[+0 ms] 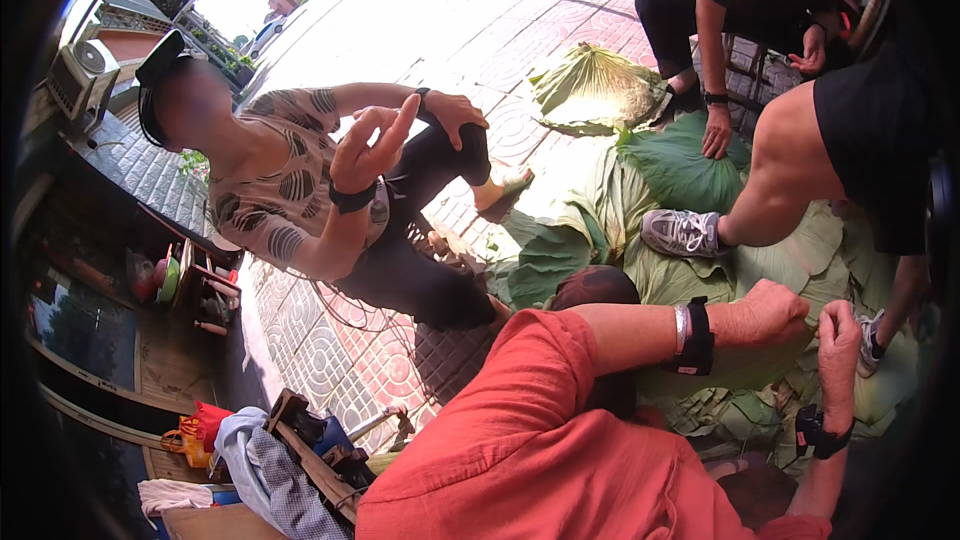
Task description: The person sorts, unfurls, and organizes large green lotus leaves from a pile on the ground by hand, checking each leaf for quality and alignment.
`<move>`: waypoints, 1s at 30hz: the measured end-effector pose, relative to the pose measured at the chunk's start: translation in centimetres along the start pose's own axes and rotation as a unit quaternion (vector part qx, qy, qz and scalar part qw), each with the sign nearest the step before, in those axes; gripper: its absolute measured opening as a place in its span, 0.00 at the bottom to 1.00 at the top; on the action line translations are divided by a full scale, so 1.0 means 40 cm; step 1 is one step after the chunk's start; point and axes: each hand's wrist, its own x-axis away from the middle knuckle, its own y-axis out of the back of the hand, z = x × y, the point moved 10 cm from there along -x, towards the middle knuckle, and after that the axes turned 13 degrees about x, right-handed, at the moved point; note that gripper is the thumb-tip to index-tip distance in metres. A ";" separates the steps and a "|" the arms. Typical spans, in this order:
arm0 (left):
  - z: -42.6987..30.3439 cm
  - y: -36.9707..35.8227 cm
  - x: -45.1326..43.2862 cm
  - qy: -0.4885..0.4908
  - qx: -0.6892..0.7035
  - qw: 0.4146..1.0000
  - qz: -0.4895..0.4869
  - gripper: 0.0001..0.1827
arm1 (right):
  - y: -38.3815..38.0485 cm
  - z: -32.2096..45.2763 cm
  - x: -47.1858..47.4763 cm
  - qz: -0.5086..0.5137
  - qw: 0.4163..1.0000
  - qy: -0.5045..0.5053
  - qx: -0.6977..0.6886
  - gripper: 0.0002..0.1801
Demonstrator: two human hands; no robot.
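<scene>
My left hand (769,315), with curled fingers, is raised above large green and pale leaves (795,262). Close on its right, my right hand (838,330) is up with thumb and fingertips pinched together. The two hands do not touch. Nothing can be made out in either hand; a thin thing between the fingers could be hidden. Both my wrists bear black straps (697,337), the left also a shiny band. Crumpled leaf pieces (727,412) lie below my forearms. A dark green leaf (551,262) is beyond my left arm.
A seated person (292,187) in a cap raises a hand at left. At upper right, another person's hand (718,136) rests on a green leaf (675,165). A leg with a grey sneaker (681,232) stands on leaves at right. Clothes (270,465) hang at lower left.
</scene>
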 end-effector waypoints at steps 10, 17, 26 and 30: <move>0.015 0.052 0.036 0.071 0.033 0.997 0.006 0.06 | -0.022 -0.022 -0.001 -0.004 0.970 -0.128 -0.205 0.06; 0.026 0.053 0.032 0.087 0.073 0.994 -0.003 0.06 | 0.024 -0.106 0.019 0.004 0.950 -0.172 -0.262 0.07; 0.089 0.029 -0.015 0.168 0.385 0.907 -0.017 0.07 | 0.057 -0.094 0.073 0.139 0.987 -0.071 0.028 0.27; 0.064 0.007 0.004 0.181 0.400 0.898 0.029 0.07 | 0.090 -0.035 0.055 -0.015 1.000 -0.001 -0.004 0.31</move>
